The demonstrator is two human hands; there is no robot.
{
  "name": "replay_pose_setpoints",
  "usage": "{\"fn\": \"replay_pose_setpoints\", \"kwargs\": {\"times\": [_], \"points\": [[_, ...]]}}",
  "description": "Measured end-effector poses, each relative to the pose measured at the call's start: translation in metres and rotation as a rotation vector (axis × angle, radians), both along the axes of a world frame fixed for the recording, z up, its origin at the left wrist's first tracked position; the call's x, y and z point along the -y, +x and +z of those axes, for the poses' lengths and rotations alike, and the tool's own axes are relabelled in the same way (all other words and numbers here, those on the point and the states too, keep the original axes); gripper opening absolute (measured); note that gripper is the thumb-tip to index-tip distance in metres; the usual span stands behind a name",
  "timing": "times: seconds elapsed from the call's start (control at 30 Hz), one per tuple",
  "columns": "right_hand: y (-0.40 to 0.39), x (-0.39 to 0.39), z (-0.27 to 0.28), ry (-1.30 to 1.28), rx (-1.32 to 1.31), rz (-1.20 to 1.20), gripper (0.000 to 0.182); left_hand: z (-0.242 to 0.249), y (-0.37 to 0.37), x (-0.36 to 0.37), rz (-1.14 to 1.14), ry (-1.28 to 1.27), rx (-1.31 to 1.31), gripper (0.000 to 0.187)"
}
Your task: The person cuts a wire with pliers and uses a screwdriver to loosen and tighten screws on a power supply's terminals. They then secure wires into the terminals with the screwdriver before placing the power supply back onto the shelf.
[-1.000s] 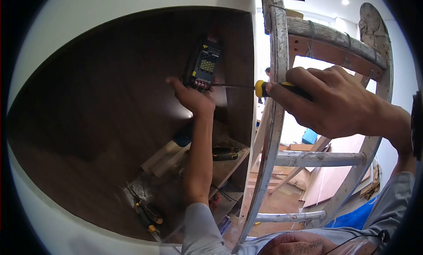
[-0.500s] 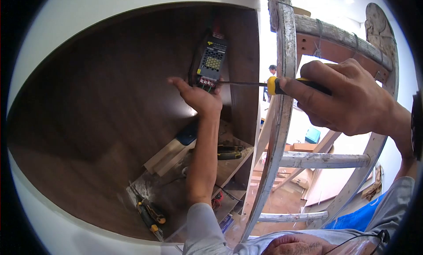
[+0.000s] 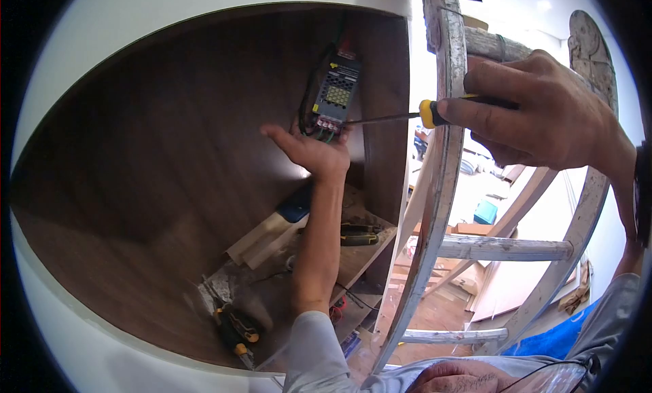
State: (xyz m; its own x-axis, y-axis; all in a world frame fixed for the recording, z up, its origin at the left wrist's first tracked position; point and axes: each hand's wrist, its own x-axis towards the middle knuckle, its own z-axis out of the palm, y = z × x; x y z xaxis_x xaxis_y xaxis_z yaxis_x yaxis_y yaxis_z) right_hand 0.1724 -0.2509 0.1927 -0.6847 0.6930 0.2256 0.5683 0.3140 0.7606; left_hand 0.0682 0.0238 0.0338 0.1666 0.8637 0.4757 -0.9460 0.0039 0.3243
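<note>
Interior fit-out site: paint-spattered ladder (image 3: pixel 441 189), scattered boards (image 3: pixel 468 227), unfinished cabinet (image 3: pixel 170 155).

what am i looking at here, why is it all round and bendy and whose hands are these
This is one picture from a camera worn on a person's head, looking forward and down; its wide lens bends straight edges into curves. Both hands belong to the wearer. The right hand grips a screwdriver with a yellow and black handle, its tip at the terminals of a small black power supply box fixed inside a dark wooden cabinet. The left hand reaches up just below that box, by its wires. A paint-spattered wooden ladder stands in front of the person. On the shelf below lie pliers, and lower down more yellow-handled tools.
</note>
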Motion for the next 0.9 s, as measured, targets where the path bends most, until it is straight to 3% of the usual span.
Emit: {"fn": "replay_pose_setpoints", "kwargs": {"times": [0.13,0.27,0.4,0.47,0.6,0.67,0.9], "points": [[0.002,-0.002,0.012,-0.020,0.128,0.086,0.047,0.009,-0.002,0.013,0.036,-0.143,0.051,0.107],[0.008,0.002,0.005,-0.044,0.019,-0.046,0.048,0.004,0.000,0.006,0.026,-0.085,0.061,0.110],[0.006,0.003,0.007,0.004,0.118,0.077,0.049,0.002,0.000,0.004,-0.007,0.000,0.046,0.112],[0.005,0.004,0.002,0.067,0.042,0.040,0.035,0.003,0.000,0.005,-0.021,0.008,0.051,0.113],[0.008,0.005,0.001,0.085,0.053,0.027,0.031,0.003,-0.001,0.006,-0.048,-0.031,0.067,0.110],[0.013,0.006,0.006,0.002,0.129,-0.051,0.055,0.000,0.000,0.003,-0.055,0.012,0.061,0.108],[0.012,-0.003,0.006,0.080,0.161,0.095,0.050,0.001,0.001,0.002,-0.012,0.033,0.021,0.100]]}}
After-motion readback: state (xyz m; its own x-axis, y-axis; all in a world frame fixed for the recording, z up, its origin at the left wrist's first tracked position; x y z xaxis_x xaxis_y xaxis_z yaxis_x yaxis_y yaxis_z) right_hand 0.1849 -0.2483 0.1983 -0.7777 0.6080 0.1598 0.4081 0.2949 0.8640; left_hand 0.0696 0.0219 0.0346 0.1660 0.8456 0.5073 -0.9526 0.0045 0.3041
